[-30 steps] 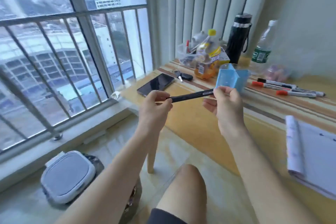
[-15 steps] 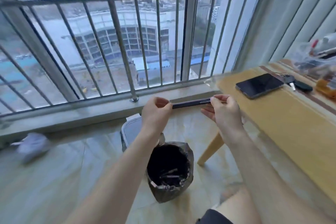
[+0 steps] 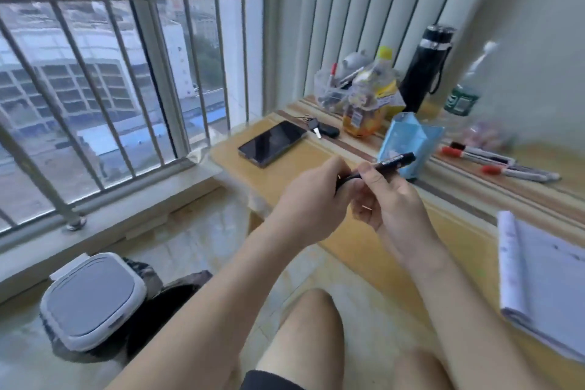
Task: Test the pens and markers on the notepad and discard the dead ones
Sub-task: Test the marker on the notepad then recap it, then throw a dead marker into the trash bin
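A black pen [image 3: 388,165] is held in the air between both hands, above the table's near-left corner. My left hand [image 3: 311,196] grips its left end with curled fingers. My right hand [image 3: 384,196] pinches the barrel near the middle, and the pen's right end sticks up toward the blue box. The notepad [image 3: 544,282] lies open at the table's right edge. Red-capped markers [image 3: 500,165] lie in a row on the striped strip at the back. The bin [image 3: 95,298] with its white lid up stands on the floor at lower left.
On the yellow table [image 3: 354,231] lie a black phone [image 3: 272,142] and keys [image 3: 323,130]. Behind stand a blue box [image 3: 411,142], a clear tub of pens [image 3: 332,92], an orange drink bottle [image 3: 364,108], a black flask [image 3: 427,70] and a water bottle [image 3: 465,95]. Window bars [image 3: 126,73] fill the left.
My view swung left to the open bin and then back to the table. The pen stays in both hands, and the hands have drawn closer together along it.
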